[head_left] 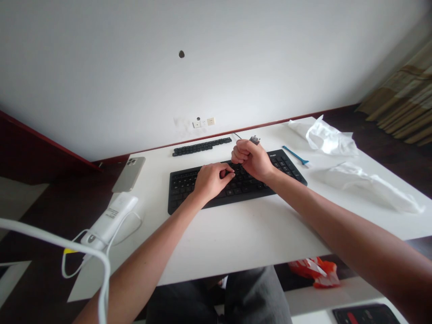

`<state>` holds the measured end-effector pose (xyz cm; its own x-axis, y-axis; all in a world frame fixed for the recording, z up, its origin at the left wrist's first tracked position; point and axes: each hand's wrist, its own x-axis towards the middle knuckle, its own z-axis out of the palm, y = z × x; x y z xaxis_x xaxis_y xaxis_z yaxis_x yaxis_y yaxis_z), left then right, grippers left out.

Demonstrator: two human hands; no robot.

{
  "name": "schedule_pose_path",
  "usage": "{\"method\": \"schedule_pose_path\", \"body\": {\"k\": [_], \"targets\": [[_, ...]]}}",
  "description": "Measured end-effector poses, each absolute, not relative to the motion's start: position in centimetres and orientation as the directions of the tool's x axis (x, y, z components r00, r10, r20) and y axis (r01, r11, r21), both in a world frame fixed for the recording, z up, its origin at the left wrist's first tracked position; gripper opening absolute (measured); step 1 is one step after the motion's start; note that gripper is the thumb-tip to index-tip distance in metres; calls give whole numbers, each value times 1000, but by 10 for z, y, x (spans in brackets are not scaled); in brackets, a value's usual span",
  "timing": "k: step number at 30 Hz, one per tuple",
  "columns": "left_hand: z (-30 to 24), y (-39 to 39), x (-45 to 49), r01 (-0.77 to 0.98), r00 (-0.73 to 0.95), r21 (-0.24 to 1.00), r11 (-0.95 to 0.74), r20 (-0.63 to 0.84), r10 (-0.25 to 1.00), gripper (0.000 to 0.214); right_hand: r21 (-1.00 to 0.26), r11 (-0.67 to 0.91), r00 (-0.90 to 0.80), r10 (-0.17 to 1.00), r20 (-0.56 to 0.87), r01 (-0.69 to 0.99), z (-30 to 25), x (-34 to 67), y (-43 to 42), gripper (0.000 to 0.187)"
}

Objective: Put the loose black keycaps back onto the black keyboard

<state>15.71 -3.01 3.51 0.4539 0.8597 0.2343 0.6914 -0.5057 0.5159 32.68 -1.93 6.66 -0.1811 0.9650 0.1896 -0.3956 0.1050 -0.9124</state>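
A black keyboard (184,182) lies across the white table under both hands. My left hand (212,180) is over its middle, thumb and forefinger pinched together; anything between them is too small to make out. Beside it, my right hand (252,159) is closed in a fist above the keys. A small dark grey tool with thin metallic ends (255,140) sticks out of the top of that fist; the rest of it is hidden. Behind the keyboard, black keycaps (202,147) are lined up in rows. To the right lies a blue brush (295,155) with pale bristles.
Crumpled white wrappers (326,139) lie on the table's right side. At the left are a phone (130,173) and a white power strip (110,220) with a cable (60,240) looping in front. An orange-red bag (317,272) is below the front edge.
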Motion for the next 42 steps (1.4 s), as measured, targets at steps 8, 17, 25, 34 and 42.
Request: {"method": "schedule_pose_path", "body": {"k": [8,17,25,34,42], "targets": [[36,-32,157,670,454,542,-507,242,858,16,-888,50,-147,981,130,-456,63,336,-11,47],[38,-32,156,674,453,552,-492,218,865,17,-900,83,-189,965,179,-429,61,331,-14,46],[40,-34,156,646,334,557,-522,408,849,33,-897,270,42,961,273,-350,66,338,-5,40],[36,-39,159,631,323,554,-543,449,833,56,-955,266,-315,902,295,-131,47,336,-7,51],[41,-8,127,773,129,524,-358,423,897,33,-664,568,-602,769,216,487,54,357,-4,40]]}}
